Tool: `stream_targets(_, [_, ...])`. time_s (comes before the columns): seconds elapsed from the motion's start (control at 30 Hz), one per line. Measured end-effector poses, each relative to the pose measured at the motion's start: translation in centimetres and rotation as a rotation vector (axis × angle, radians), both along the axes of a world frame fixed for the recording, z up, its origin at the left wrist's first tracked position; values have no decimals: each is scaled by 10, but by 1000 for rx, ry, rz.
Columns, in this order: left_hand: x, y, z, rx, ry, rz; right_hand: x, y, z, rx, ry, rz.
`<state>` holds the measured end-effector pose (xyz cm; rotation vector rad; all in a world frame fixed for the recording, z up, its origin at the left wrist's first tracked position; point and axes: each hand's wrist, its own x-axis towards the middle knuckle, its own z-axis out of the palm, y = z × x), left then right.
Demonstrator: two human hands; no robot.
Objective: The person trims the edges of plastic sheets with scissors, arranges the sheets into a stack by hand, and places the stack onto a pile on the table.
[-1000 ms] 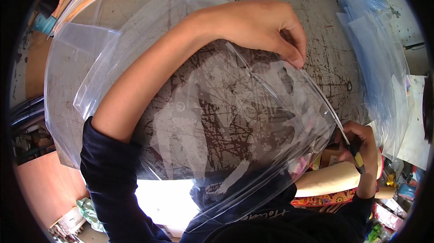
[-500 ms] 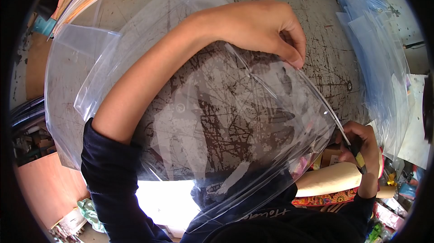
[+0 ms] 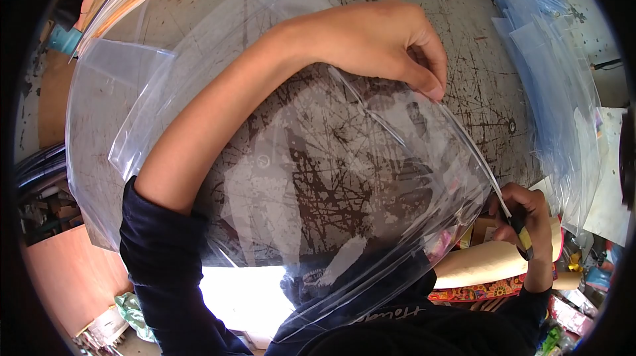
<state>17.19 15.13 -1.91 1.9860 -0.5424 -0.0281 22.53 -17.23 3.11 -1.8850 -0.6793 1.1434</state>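
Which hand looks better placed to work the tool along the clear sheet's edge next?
Probably the right hand: it grips the black-and-yellow tool, beside the edge's near end. The left hand pinches the clear sheet farther along that edge.

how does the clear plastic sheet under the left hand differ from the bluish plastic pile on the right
Colour: the clear plastic sheet looks nearly colourless; the bluish plastic pile is tinted blue.
Place: the sheet spreads toward the person's body; the pile lies along the right side.
Handling: the left hand pinches the sheet's edge; no hand holds the pile.
Both look glossy and see-through.
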Motion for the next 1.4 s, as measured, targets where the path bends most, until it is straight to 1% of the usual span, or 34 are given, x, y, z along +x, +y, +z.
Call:
stream_targets(0.13, [-1,0,2,-1,2,-1,0,2,2,-15,10,-19])
stream_targets(0.2, [-2,0,3,4,5,3,1,5,5,-66,-21,34])
stream_targets(0.27, [-1,0,2,10,6,7,-1,7,5,-66,-18,19])
stream_targets(0.33, [-1,-1,1,-29,7,-5,-2,7,6,-65,-17,5])
stream_targets(0.43, [-2,-1,4,-17,35,5,-3,8,8,-76,-41,-1])
stream_targets(0.5, [-1,-1,1,-22,12,-2,-2,8,10,-132,-88,43])
stream_targets(0.57, [1,0,0,-21,-13,-16,-4,10,9,-126,-102,24])
stream_targets(0.63, [-1,0,2,-18,18,-16,-5,11,10,-117,-118,-2])
stream_targets(0.7, [-1,0,3,-11,23,-11,-3,12,14,-185,-182,79])
stream_targets(0.83, [-2,0,5,7,43,1,-1,11,13,-160,-227,103])
stream_targets(0.9, [-1,0,5,0,54,-8,-3,12,13,-115,-160,88])
stream_targets(1.03, [0,0,5,-1,61,-25,-5,15,16,-85,-157,102])
stream_targets(1.1, [0,0,4,-13,56,-29,-4,14,17,-193,-198,141])
stream_targets(1.13, [0,0,4,-29,57,-33,-4,15,17,-190,-202,140])
stream_targets(1.2, [-1,1,6,-26,64,-32,-2,17,16,-198,-77,62])
stream_targets(1.23, [-2,1,6,-31,77,-33,-2,16,14,-197,-81,60])
stream_targets(1.4, [-1,1,3,-58,84,-37,0,9,4,-32,62,6])
